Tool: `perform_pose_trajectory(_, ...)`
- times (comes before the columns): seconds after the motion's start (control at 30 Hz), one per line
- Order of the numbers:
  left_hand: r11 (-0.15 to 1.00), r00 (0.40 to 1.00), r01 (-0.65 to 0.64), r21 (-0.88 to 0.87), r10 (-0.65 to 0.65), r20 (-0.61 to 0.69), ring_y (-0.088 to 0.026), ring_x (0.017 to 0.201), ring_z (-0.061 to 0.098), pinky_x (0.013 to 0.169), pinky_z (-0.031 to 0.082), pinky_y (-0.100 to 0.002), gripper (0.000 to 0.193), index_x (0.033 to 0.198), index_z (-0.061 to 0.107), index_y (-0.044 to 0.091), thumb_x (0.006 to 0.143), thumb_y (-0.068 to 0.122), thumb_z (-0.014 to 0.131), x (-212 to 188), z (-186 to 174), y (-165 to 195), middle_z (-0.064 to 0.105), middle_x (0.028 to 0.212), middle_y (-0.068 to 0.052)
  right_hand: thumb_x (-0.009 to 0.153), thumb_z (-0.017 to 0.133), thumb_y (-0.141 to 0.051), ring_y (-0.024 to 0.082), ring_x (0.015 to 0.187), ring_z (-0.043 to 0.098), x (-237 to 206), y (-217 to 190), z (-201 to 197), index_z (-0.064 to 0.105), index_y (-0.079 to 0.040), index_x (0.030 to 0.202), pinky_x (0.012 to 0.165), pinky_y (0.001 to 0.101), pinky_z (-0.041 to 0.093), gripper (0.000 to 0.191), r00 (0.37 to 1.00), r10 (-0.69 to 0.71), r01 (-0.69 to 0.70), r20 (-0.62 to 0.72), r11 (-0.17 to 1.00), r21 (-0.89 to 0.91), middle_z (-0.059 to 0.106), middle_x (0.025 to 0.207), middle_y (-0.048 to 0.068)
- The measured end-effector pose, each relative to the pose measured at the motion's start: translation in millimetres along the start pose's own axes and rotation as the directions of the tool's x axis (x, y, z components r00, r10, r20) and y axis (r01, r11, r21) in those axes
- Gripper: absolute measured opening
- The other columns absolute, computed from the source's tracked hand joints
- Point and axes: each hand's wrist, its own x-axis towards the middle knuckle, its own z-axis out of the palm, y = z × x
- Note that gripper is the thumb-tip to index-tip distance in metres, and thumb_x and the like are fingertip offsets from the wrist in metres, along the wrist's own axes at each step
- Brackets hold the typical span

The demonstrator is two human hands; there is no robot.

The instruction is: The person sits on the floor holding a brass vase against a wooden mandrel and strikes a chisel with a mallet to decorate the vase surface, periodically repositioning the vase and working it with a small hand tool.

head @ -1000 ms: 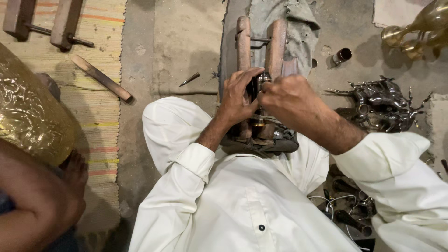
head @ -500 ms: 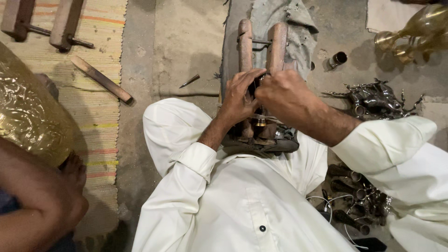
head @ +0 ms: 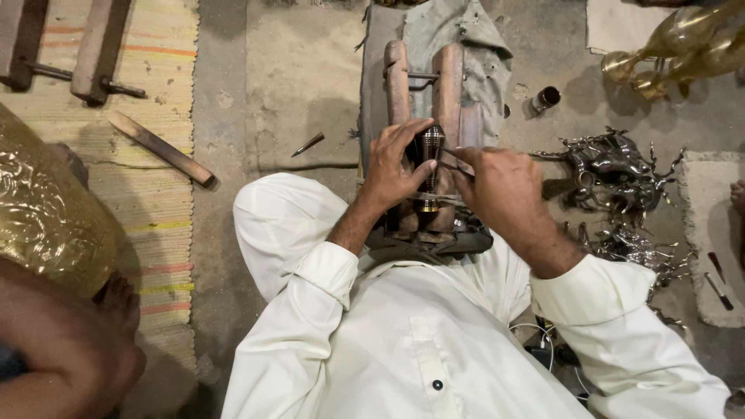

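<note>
Dark ribbed metal piece (head: pixel 431 147), small and turned like a finial, stands upright between the two wooden jaws of a floor vice (head: pixel 423 101), and we note that it now shows plainly, whereas half a second ago both hands were closed over it. Our left hand (head: pixel 392 167) has shifted to the piece's left side, fingers curled narrowly around it and steadying it. Our right hand (head: pixel 497 186) has drawn back to the right and pinches a thin metal tool (head: pixel 454 167), its tip laid against the piece; we judge the work to be fine cutting or scoring of the surface, with the grip freshly reset. Around the vice we record a grey cloth (head: pixel 473 46) beneath it, a heap of dark cast metal figures (head: pixel 613 167) just beside the right hand, a small cylinder (head: pixel 545 98), brass vessels (head: pixel 675 39) at the far corner, a flat file (head: pixel 159 147) on the striped mat (head: pixel 155 233), and a large embossed brass pot (head: pixel 46 217) at left. The heap crowds the right forearm's side; nothing else obstructs.
</note>
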Motion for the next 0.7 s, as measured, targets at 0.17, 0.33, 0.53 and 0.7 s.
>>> perform_pose_trajectory(0.17, 0.996, 1.000, 0.021, -0.082, -0.022, -0.002, -0.031, 0.138, 0.053, 0.122, 0.037, -0.048, 0.064, 0.145, 0.058, 0.016, 0.082, 0.009, 0.062, 0.7, -4.1, 2.1, 0.062, 0.146, -0.008, 0.080, 0.074, -0.006, 0.021, 0.063, 0.073, 3.5, -26.1, 12.4, 0.069, 0.000, 0.119, 0.049, 0.0313, 0.056, 0.040, 0.991, 0.029, 0.010, 0.133, 0.960, -0.281, 0.075, 0.087, 0.011)
perform_pose_trajectory(0.33, 0.995, 0.999, 0.039, -0.094, -0.039, 0.004, -0.032, 0.137, 0.053, 0.122, 0.034, -0.047, 0.060, 0.144, 0.060, 0.014, 0.085, 0.009, 0.055, 2.0, -5.1, 1.8, 0.062, 0.146, -0.011, 0.076, 0.073, -0.011, 0.020, 0.064, 0.071, -5.8, -62.7, 24.2, 0.071, -0.002, 0.098, 0.047, 0.0295, 0.053, 0.024, 0.978, -0.203, 0.202, 0.040, 0.896, -0.396, 0.074, 0.084, 0.012)
perform_pose_trajectory(0.53, 0.996, 1.000, 0.022, -0.092, -0.020, 0.019, -0.032, 0.138, 0.053, 0.122, 0.034, -0.048, 0.058, 0.145, 0.059, 0.013, 0.087, 0.008, 0.055, 0.8, -6.9, -2.1, 0.062, 0.146, -0.010, 0.081, 0.072, -0.021, 0.017, 0.063, 0.070, -2.1, -52.7, 20.1, 0.076, -0.008, 0.091, 0.046, 0.0287, 0.053, 0.017, 0.943, -0.287, 0.332, 0.168, 0.841, -0.427, 0.075, 0.093, 0.014)
perform_pose_trajectory(0.7, 0.993, 0.999, 0.034, -0.114, -0.032, 0.023, -0.031, 0.138, 0.054, 0.122, 0.037, -0.046, 0.056, 0.144, 0.059, 0.015, 0.089, 0.006, 0.056, -1.4, -4.3, -7.1, 0.063, 0.146, -0.009, 0.079, 0.072, -0.015, 0.020, 0.077, 0.072, 14.0, -7.3, -9.1, 0.079, -0.012, 0.094, 0.056, 0.0325, 0.058, 0.017, 0.921, -0.346, 0.377, 0.177, 0.906, -0.192, 0.077, 0.103, 0.002)
